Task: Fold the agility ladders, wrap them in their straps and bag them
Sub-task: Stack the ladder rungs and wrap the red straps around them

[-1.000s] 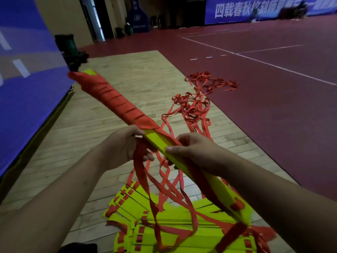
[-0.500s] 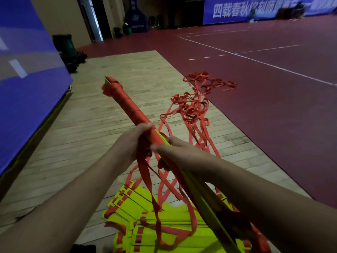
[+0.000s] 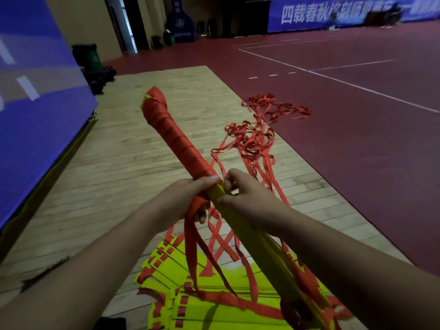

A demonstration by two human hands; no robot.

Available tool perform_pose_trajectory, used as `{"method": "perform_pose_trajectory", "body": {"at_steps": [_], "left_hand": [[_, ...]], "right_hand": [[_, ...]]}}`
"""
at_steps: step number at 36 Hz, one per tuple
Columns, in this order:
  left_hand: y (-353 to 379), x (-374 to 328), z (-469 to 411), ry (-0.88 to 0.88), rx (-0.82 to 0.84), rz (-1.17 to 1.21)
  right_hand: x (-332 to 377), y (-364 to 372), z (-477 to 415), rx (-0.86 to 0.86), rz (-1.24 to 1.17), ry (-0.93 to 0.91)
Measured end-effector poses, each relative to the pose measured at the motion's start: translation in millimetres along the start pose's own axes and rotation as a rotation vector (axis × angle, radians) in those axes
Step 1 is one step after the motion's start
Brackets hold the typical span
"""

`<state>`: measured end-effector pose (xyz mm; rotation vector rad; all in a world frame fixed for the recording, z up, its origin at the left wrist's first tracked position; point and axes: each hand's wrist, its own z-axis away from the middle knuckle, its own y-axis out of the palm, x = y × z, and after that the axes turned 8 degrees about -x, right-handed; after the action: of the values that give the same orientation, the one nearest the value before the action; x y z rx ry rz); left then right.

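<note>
Ladder bundle [image 3: 240,225] held in the air, slanting up and away from the person. Its far half is wound tight in red strap [image 3: 176,139]; the near half is bare yellow.

Left hand [image 3: 190,198] is at the wrap's near edge, fingers curled round the bundle with strap bunched beneath them. Right hand [image 3: 240,194] is just beside it, fingers and thumb curled onto the yellow part.

Loose straps [image 3: 252,139] trail from the hands to a tangle on the wooden floor [image 3: 119,163], reaching the red court [image 3: 357,139]. More yellow rungs [image 3: 181,277] lie stacked below. Blue mat [image 3: 35,115] at left.
</note>
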<state>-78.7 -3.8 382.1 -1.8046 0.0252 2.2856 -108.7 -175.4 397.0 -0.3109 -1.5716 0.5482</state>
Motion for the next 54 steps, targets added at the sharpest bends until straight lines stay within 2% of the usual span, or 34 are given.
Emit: {"method": "perform_pose_trajectory", "body": {"at_steps": [4,9,11,14,16,19,22,24,28,31,34,38,43,45,47,50,54], "left_hand": [[9.9,6.1,-0.4,0.022,-0.059,0.094],[4.9,-0.5,-3.0,0.088,-0.162,0.182],[4.3,-4.1,-3.0,0.095,-0.227,0.238],[-1.2,-8.0,-4.8,0.085,-0.301,0.356],[-7.6,-9.4,-4.7,0.100,-0.282,0.408],[-16.0,-10.0,-3.3,0.160,-0.204,0.441],[-21.3,-14.0,-1.6,0.164,-0.177,0.465],[-28.1,-16.3,-1.7,0.148,-0.133,0.450],[-41.6,-18.1,-3.6,0.120,0.007,0.285],[-44.3,-15.5,-2.5,0.016,0.001,0.109],[-37.0,-12.1,-0.8,0.000,0.016,0.051],[-22.4,-11.4,-4.8,0.076,-0.064,0.031],[-11.0,-4.3,-6.8,0.090,-0.229,-0.084],[-10.8,-1.8,-6.7,0.070,-0.280,-0.059],[-14.2,-0.8,-7.8,0.039,-0.306,-0.002],[-18.4,-5.0,-6.7,0.034,-0.291,0.140],[-18.2,-14.6,-0.1,0.061,-0.222,0.289]], "right_hand": [[1.6,3.0,2.2,-0.039,0.130,-0.102],[3.4,-2.7,1.5,-0.058,0.007,-0.085],[0.8,-4.7,0.7,0.007,-0.118,0.005],[-8.3,-8.8,0.8,0.204,-0.288,0.199],[-14.9,-11.8,2.6,0.364,-0.416,0.338],[-15.9,-10.0,-0.2,0.493,-0.477,0.387],[-11.6,-2.7,-10.3,0.447,-0.543,0.399],[-11.8,-1.0,-10.1,0.331,-0.498,0.337],[-11.0,-3.9,-1.0,0.141,-0.282,0.162],[-7.5,-7.2,0.8,0.086,-0.250,0.134],[-7.4,-6.7,1.5,0.068,-0.285,0.126],[-7.8,1.7,2.5,0.069,-0.215,0.090],[-9.3,12.6,-1.7,-0.040,0.175,-0.086],[-7.8,14.4,-1.0,-0.024,0.220,-0.114],[-5.2,14.8,1.6,0.019,0.168,-0.097],[-2.5,10.4,2.1,0.064,-0.018,0.026],[3.0,-0.1,4.1,0.246,-0.178,0.166]]}}
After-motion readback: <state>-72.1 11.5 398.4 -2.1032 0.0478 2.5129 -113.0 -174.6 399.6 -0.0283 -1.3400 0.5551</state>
